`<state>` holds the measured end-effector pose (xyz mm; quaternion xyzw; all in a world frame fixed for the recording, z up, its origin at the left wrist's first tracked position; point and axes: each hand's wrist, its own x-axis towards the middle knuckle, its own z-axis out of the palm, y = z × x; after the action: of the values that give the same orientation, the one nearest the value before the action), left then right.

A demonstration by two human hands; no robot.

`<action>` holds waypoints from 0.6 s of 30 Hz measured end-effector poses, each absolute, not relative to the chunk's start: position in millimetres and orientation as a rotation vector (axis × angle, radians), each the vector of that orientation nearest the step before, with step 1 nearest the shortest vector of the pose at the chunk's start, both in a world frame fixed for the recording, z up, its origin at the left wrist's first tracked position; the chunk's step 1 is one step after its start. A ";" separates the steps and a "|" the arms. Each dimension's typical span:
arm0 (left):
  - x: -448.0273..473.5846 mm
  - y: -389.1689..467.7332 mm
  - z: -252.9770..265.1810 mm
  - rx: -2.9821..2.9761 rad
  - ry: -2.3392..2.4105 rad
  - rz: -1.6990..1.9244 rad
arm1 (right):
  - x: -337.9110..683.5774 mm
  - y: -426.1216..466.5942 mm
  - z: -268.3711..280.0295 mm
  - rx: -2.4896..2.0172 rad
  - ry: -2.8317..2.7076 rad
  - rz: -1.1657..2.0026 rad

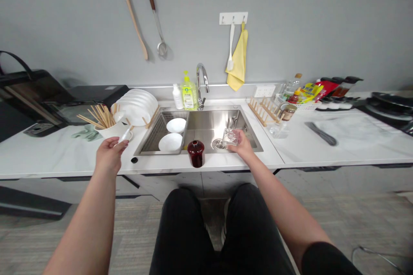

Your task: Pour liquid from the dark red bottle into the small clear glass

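My left hand (109, 152) pinches a slim white stick-like thing (125, 134) above the counter, just in front of a white bowl of chopsticks (112, 130). Its exact kind is too small to make out. Over the right part of the sink (209, 126), my right hand (241, 145) grips a small square clear glass (230, 137) near the drain. Between my hands, a dark red-brown bottle (196, 154) with an uncovered neck stands at the sink's front edge. A small black cap (134, 160) lies on the counter left of it.
Two white bowls (171, 142) sit in the sink's left basket. Behind stand a yellow-green soap bottle (189, 94) and the faucet (201, 81). White plates (137, 105) fill a rack at left. To the right are a wooden rack (264, 111), a jar (288, 112) and black tongs (322, 134).
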<state>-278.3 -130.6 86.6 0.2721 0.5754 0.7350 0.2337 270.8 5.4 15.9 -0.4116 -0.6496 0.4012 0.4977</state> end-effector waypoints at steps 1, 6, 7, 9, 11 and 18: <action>-284.2 -128.6 77.4 0.737 1.632 1.994 | 269.0 8.7 12.4 -1.003 -1.531 0.980; -303.6 -126.1 48.0 0.782 1.985 1.823 | 264.4 16.1 0.2 -1.003 -1.456 1.047; -305.7 -127.4 46.0 0.791 2.051 1.781 | 264.5 16.3 -0.7 -1.001 -1.459 1.049; -306.4 -131.1 46.4 0.802 2.154 1.698 | 265.4 16.0 -1.6 -1.009 -1.467 1.050; -301.6 -134.9 52.3 0.807 2.239 1.629 | 266.7 15.8 -2.3 -1.030 -1.481 1.052; -293.3 -139.2 63.3 1.051 2.275 1.483 | 271.1 18.9 -6.3 -1.064 -1.518 1.015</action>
<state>-293.3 -139.2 63.3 0.3584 0.7761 0.5060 0.1143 271.1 18.9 -6.3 -0.4385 -0.6254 0.4182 0.4917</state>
